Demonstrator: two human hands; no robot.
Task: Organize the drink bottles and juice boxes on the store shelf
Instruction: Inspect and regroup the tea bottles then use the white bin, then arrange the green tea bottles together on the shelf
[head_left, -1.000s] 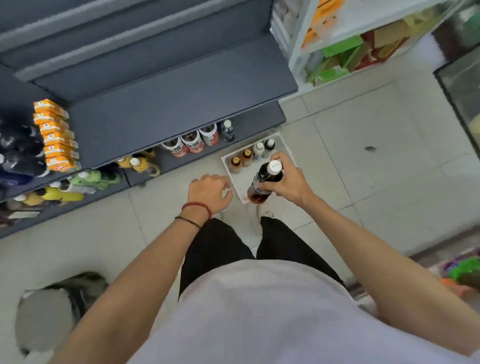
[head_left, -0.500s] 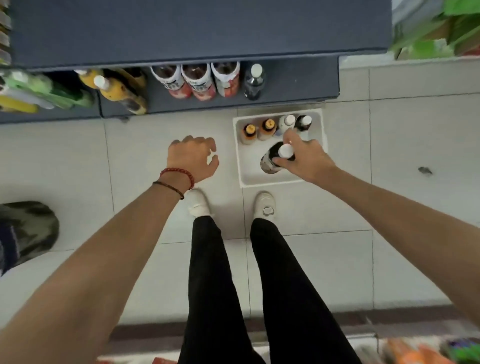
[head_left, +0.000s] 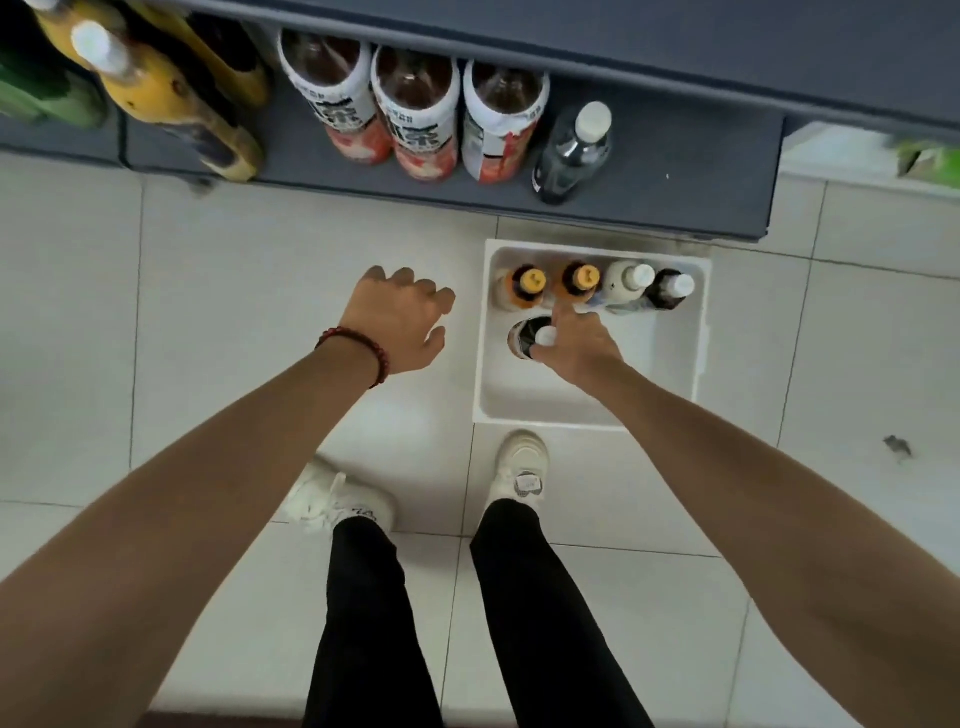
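White rectangular plastic bin (head_left: 698, 332) with rounded corners sits on glossy pale floor tiles (head_left: 260, 249), just in front of the dark grey bottom shelf (head_left: 675, 192). Right hand (head_left: 576, 348) inside the bin, fingers (head_left: 561, 318) closed around the white cap and neck of a dark bottle (head_left: 524, 338) standing upright at the bin's left side. Four capped bottles line the bin's far wall. Left hand (head_left: 400, 325) hovers left of the bin, fingers loosely curled, empty. Three white-and-red labelled bottles (head_left: 415, 119) lie on the shelf beyond the bin.

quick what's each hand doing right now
Left hand: open, empty, over the floor.
Right hand: closed on the dark white-capped bottle in the white bin.
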